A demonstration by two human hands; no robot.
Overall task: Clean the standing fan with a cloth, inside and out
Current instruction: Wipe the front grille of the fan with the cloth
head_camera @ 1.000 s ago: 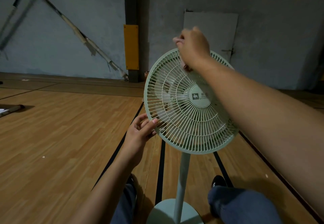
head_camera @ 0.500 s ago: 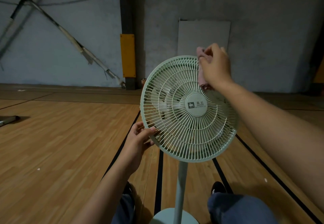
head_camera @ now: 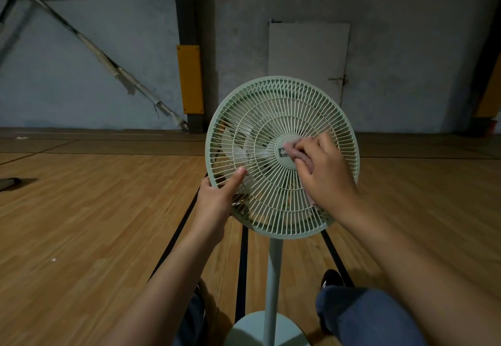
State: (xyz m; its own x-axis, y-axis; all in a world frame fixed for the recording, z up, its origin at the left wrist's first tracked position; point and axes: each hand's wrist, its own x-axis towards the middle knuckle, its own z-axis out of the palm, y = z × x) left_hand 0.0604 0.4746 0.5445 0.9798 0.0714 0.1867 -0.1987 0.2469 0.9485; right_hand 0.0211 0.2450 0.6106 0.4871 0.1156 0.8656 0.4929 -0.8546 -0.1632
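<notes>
Pale green fan (head_camera: 260,118), left hand (head_camera: 217,199) gripping its rim, right hand (head_camera: 325,175) pressing pink cloth (head_camera: 294,150) on hub

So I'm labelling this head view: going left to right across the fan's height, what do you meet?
Left hand on the grille's rim → fan's centre badge → pink cloth → right hand pressing it.

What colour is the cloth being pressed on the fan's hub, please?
Pink cloth, seen in the head view.
</notes>
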